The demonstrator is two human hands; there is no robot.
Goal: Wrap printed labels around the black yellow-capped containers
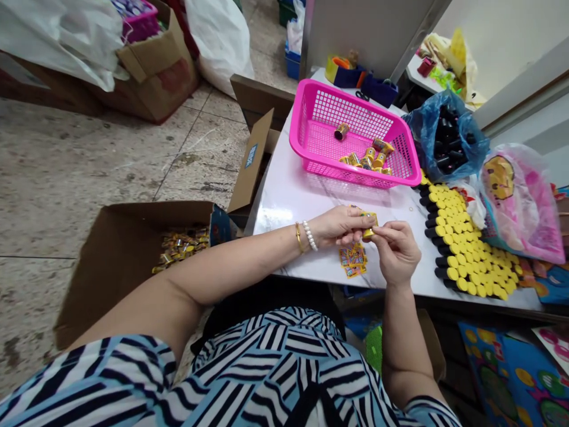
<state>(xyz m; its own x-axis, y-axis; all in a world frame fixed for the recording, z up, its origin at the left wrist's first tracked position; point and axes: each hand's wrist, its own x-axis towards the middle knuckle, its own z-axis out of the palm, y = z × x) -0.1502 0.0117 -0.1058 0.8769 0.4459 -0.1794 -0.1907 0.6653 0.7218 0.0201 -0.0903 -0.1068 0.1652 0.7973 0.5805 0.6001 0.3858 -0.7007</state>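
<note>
My left hand (340,225) and my right hand (395,249) meet above the white table (293,196), both pinching a small yellow labelled piece (370,225) between their fingertips. Just under my hands a small stack of orange and yellow stickers (353,260) lies on the table. Beyond them stands a pink plastic basket (320,127) with several small yellow-wrapped items (368,159) inside. To the right, rows of black tubes with yellow caps (466,243) lie side by side.
A blue bag of black tubes (444,139) and a pink printed bag (520,201) sit at the right. An open cardboard box (120,255) with yellow items stands on the floor at the left. More boxes and white bags lie further back.
</note>
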